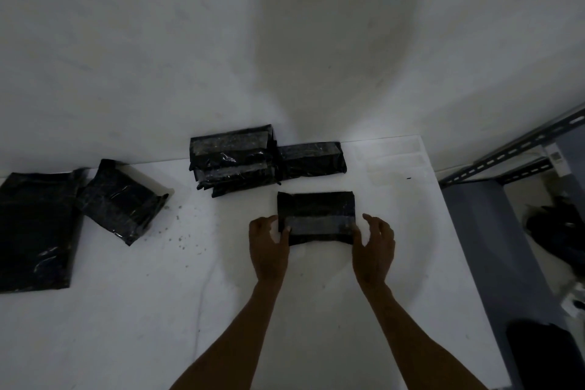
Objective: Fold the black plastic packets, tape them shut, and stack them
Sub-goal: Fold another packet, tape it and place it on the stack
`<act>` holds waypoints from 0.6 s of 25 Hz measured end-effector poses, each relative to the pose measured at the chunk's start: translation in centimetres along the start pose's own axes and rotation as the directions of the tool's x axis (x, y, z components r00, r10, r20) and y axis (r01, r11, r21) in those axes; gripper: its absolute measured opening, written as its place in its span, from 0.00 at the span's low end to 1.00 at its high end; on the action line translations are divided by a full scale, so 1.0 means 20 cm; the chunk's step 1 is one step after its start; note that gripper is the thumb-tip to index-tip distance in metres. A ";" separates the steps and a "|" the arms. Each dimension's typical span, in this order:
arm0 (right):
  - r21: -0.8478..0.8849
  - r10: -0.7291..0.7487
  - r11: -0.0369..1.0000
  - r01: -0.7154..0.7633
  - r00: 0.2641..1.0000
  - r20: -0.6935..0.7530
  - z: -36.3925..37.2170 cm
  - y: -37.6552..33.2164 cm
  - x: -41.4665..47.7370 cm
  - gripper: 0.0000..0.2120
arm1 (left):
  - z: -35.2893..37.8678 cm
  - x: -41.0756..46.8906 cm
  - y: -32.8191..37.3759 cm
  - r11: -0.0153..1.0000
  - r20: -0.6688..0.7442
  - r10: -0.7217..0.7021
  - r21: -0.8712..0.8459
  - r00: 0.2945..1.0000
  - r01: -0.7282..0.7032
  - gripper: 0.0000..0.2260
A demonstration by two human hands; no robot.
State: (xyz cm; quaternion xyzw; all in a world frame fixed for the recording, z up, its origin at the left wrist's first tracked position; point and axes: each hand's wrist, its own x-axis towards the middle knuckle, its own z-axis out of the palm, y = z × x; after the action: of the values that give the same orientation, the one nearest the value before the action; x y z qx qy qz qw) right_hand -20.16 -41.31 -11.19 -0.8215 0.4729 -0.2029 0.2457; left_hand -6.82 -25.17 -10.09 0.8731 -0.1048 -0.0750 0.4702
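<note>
A folded black plastic packet (316, 215) with a clear tape strip across it lies on the white table (158, 310). My left hand (268, 248) grips its left end and my right hand (373, 247) presses its right end, fingers partly spread. Behind it stands a stack of taped packets (232, 161) against the wall. One more taped packet (311, 159) lies beside the stack on the right. At the left lie a folded packet (122, 201) and a flat, unfolded black packet (36, 231).
The table's right edge runs close to my right arm. Beyond it stands a grey metal shelf frame (512, 152) with dark items (557, 231) below. A white wall (190, 41) rises right behind the packets. Small dark specks dot the table near its middle.
</note>
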 end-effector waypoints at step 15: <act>0.183 -0.344 0.939 0.291 0.809 0.476 -0.01 0.02 0.20 0.19 | -0.05 0.21 -0.17 0.922 0.574 0.265 0.084 0.774 -0.378 0.18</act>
State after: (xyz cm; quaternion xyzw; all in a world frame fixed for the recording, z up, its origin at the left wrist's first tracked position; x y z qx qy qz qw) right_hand -18.70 -45.14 -10.85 -0.8995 0.2378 -0.0446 0.3638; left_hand -2.23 -23.65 -12.54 0.8243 -0.3911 -0.2313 0.3378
